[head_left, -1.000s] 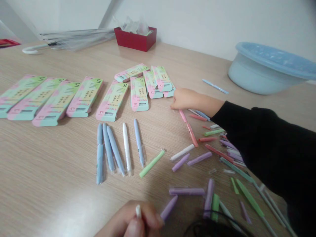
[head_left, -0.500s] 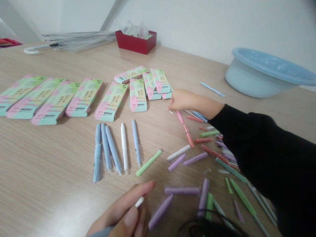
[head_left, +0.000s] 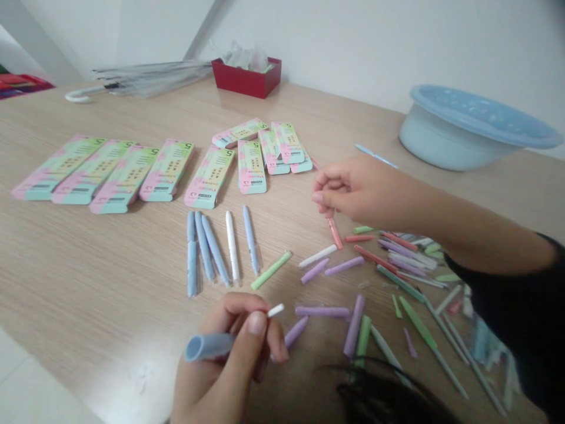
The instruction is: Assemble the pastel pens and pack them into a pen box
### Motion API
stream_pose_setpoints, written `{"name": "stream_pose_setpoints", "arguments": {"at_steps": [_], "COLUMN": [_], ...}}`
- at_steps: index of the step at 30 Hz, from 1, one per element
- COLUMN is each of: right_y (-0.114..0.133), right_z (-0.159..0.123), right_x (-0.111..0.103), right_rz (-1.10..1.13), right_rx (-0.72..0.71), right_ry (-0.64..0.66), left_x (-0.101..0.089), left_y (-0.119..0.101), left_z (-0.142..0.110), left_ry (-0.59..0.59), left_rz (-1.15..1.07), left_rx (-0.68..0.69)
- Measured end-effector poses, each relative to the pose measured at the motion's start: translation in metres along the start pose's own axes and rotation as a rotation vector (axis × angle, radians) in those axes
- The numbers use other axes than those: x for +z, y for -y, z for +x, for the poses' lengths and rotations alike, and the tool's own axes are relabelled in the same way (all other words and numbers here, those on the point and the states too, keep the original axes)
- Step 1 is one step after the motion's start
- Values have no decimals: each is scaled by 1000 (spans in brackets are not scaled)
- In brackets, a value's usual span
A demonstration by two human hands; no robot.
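Note:
My left hand [head_left: 233, 365] is low in the view, its fingers closed round a blue pen barrel [head_left: 206, 347]. The barrel's open end points left and a white tip [head_left: 276, 310] sticks out to the right. My right hand [head_left: 353, 191] hovers above the table at centre right, fingers curled into a pinch; what they hold is too small to make out. A pink pen part [head_left: 335, 234] lies just under that hand. Several assembled blue pens [head_left: 205, 247] and a white pen [head_left: 232, 244] lie side by side between my hands.
Loose purple, green, pink and grey pen parts [head_left: 388, 277] are scattered at the right. Pastel pen boxes [head_left: 126, 176] lie in a row at the left, with more [head_left: 265, 150] behind. A blue basin [head_left: 468, 126], a red tray [head_left: 246, 75] and a folded umbrella [head_left: 145, 79] stand at the back.
My right hand has lifted off the table and drawn back toward me, closed in a pinch. My left hand has risen into view with the blue barrel.

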State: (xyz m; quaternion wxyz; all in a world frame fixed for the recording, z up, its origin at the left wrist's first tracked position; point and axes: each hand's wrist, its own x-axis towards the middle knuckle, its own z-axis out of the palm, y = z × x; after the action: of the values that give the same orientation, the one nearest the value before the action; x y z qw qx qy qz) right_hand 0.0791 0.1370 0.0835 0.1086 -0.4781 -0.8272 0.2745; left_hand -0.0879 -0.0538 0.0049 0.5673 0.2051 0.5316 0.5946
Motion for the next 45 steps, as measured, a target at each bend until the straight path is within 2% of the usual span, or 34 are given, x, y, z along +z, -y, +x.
{"name": "stream_pose_setpoints", "arguments": {"at_steps": [4,8,11,16,20,24,34,38,42,45], "right_y": [9,16,25,37,38,37,25,20,15,12], "right_z": [-78,-138,-170,-206,-219,-224,-226,-230,-235,-235], "right_x": [-5,5,15,26,32,37,47,51,49,50], "right_rz": [179,219,250,192,146,154,250,288,277,272], "right_rx": [-117,-98,-41,-12,-17,-13,11,9,32,42], "right_ry": [-44,-136,-205,-346,-373,-399,-440,-474,-531,-522], "left_x": [6,13,19,28,32,36,45,48,49,53], "left_y": [1,3,4,4,4,5,8,9,9,10], "left_z": [0,-5,-16,-38,-49,-53,-46,-45,-44,-45], "left_ry": [131,335,418,468,531,520,587,569,578,615], "left_rz": [51,137,136,119,167,185,298,342,365,354], "left_rx": [86,121,120,151,167,190,252,285,271,262]}}
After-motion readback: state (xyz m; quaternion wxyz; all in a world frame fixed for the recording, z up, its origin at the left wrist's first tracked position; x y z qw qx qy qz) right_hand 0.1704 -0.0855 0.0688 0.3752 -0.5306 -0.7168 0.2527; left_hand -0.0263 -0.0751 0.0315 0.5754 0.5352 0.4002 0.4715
